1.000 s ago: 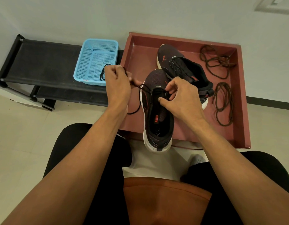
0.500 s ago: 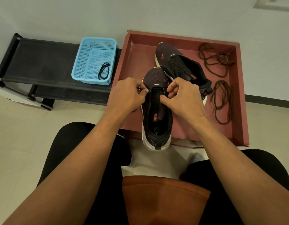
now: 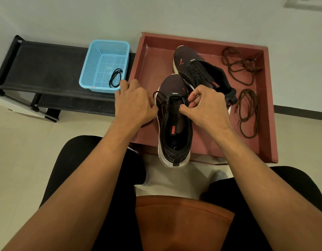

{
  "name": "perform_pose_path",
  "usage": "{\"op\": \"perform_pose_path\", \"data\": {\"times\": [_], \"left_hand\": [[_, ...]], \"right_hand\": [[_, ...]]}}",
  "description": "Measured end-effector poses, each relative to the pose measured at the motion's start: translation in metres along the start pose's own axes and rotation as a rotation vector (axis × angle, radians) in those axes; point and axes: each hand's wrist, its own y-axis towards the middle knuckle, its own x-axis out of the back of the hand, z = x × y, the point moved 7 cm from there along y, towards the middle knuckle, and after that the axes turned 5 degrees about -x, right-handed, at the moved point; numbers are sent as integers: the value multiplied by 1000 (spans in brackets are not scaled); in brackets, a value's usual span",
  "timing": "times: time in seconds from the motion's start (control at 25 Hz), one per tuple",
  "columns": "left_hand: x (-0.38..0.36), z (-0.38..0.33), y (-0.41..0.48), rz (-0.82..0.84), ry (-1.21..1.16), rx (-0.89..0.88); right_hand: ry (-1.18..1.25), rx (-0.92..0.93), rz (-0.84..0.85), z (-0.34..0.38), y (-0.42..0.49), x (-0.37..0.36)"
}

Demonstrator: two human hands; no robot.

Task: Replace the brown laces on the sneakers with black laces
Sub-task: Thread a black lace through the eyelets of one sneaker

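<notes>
The near sneaker, dark with a white sole, rests on the front edge of the red tray, heel toward me. A black lace crosses its front eyelets and loops out on its left side. My right hand pinches this lace at the right eyelet row. My left hand lies against the shoe's left side, fingers spread toward the basket; the lace runs under it, and any grip is hidden. The far sneaker lies in the tray with black laces in it.
Two bundles of brown laces lie on the tray's right side. A blue basket with a coiled black lace sits on a low black rack to the left. A white wall stands behind.
My left hand pulled the lace out to the left, came back to the shoe, and now sits slightly left with fingers spread. My right hand stayed at the eyelets.
</notes>
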Motion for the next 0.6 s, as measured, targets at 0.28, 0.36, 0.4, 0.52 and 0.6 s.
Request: {"op": "perform_pose_path", "data": {"times": [0.28, 0.36, 0.4, 0.52, 0.6], "left_hand": [[4, -17, 2, -53, -224, -98], [4, -13, -1, -25, -219, -34], [2, -9, -2, 16, -191, 18], [-17, 2, -10, 314, -2, 114], [-26, 3, -13, 429, 39, 102]], "right_hand": [[-3, 1, 0, 2, 0, 0], [4, -12, -1, 1, -1, 1], [14, -23, -6, 0, -1, 2], [36, -47, -13, -2, -2, 4], [31, -45, -6, -1, -2, 3]]}}
